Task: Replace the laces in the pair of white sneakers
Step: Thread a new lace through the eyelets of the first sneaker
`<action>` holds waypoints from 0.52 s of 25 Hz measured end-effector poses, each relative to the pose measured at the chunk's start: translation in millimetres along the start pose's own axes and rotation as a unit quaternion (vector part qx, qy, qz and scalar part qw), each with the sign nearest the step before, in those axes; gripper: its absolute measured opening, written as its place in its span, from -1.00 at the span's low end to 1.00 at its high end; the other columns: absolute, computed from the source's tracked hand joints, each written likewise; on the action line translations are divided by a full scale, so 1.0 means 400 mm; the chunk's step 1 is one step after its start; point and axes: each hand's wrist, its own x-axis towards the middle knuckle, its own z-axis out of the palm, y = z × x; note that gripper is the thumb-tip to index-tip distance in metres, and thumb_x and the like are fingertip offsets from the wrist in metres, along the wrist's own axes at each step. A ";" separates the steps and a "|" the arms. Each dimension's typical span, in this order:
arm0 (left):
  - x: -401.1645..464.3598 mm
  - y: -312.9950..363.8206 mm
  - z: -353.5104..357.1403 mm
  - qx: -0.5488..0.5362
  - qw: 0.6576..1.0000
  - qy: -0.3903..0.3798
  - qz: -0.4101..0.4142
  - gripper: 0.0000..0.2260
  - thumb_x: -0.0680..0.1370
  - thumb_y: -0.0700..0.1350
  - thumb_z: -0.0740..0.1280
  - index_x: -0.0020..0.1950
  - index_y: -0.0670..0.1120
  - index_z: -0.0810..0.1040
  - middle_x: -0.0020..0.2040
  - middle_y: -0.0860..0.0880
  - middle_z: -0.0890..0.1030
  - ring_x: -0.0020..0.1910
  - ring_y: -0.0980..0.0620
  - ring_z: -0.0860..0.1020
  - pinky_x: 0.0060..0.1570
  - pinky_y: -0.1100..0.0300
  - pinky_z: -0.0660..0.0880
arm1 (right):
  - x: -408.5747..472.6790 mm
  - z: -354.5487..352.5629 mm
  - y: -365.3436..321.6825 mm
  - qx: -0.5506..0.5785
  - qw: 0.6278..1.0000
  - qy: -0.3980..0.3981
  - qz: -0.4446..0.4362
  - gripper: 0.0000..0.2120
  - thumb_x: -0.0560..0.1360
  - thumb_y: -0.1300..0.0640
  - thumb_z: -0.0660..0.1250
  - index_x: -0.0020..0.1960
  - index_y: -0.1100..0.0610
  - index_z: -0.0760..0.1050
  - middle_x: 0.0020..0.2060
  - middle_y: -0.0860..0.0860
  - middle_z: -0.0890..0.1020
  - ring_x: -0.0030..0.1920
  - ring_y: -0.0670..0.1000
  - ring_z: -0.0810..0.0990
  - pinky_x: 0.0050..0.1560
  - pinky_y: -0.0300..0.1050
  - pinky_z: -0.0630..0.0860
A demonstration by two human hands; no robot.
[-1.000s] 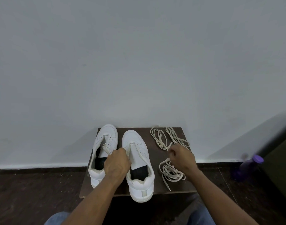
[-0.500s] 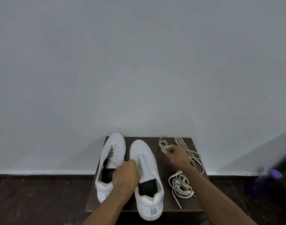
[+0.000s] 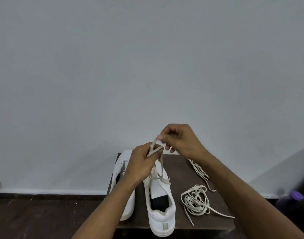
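Plain grey wall fills the head view behind a small dark surface (image 3: 182, 163) carrying the pair of white sneakers.

1. Left hand (image 3: 141, 166) pinches a beige lace (image 3: 160, 163) with curled fingers; right hand (image 3: 180, 140), just above and beside it, pinches the same lace's upper loop.
2. Directly below both grips stands the right sneaker (image 3: 162, 209); the lace trails down onto its tongue. The left sneaker (image 3: 121, 171) sits beside it, partly hidden.
3. Two further lace bundles lie to the right: near bundle (image 3: 195, 200), far bundle (image 3: 198, 169).

Likely step: finding the lace tip. Keep the strand taut and untwisted between the grips before feeding an eyelet.
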 end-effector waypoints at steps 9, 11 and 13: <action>-0.106 -0.083 -0.122 -0.174 0.955 0.063 -0.233 -0.80 0.58 -0.25 0.26 -0.15 -0.17 0.66 -0.37 -0.18 0.55 -0.42 -0.08 0.51 -0.25 0.07 0.51 | 0.012 -0.068 -0.109 0.469 0.871 0.136 0.044 -0.82 0.53 0.07 0.29 -0.20 0.14 0.44 -0.12 0.16 0.70 -0.02 0.15 0.69 0.03 0.07 0.62; -0.105 -0.088 -0.140 -0.210 0.938 0.104 -0.257 -0.78 0.58 -0.29 0.23 -0.15 -0.20 0.65 -0.39 -0.16 0.52 -0.53 -0.03 0.43 -0.37 0.15 0.47 | 0.018 -0.101 -0.137 0.538 0.826 0.166 0.026 -0.78 0.51 0.04 0.28 -0.25 0.12 0.45 -0.28 0.10 0.68 -0.28 0.05 0.68 -0.14 -0.06 0.64; -0.089 -0.088 -0.163 -0.244 0.915 0.161 -0.278 -0.79 0.59 -0.28 0.20 -0.13 -0.21 0.61 -0.50 -0.07 0.40 -0.61 0.07 0.32 -0.54 0.27 0.37 | 0.017 -0.150 -0.165 0.534 0.817 0.218 0.022 -0.74 0.55 0.01 0.27 -0.28 0.07 0.41 -0.45 -0.01 0.55 -0.56 -0.09 0.46 -0.43 -0.25 0.49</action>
